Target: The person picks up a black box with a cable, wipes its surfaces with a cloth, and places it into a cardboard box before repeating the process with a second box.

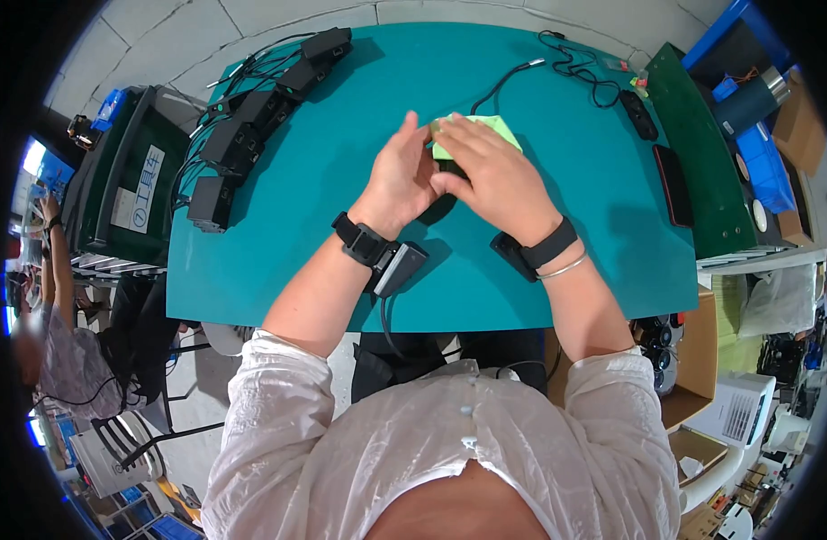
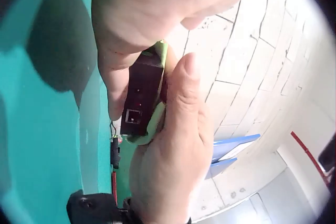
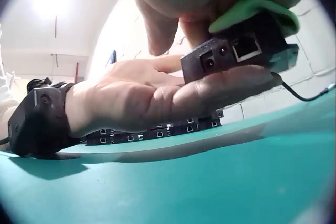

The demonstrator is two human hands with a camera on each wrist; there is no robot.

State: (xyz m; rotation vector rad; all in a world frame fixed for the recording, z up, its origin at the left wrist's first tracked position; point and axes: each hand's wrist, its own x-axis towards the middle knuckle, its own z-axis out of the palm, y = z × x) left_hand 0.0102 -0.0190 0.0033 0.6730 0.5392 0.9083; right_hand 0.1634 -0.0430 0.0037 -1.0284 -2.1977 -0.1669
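Note:
A small black box with a network port [image 3: 247, 47] is held over the table between both hands. My left hand [image 1: 398, 184] grips it, its fingers running along the underside in the right wrist view. A light green cloth [image 1: 499, 133] lies folded over the top of the box. With fingers across the cloth and thumb toward the near side, my right hand [image 1: 508, 184] holds it against the box. In the left wrist view, the box's port end [image 2: 134, 116] shows between the two hands. A cable [image 1: 499, 85] with a metal plug trails out beyond the cloth.
Several similar black boxes [image 1: 231, 148] with cables stand in a row along the table's left side. On the right lie a phone [image 1: 673, 184], a power strip [image 1: 638, 114] and a coiled black cable [image 1: 580, 67]. Green crates flank the teal table [image 1: 413, 301]. Another person [image 1: 80, 351] is at far left.

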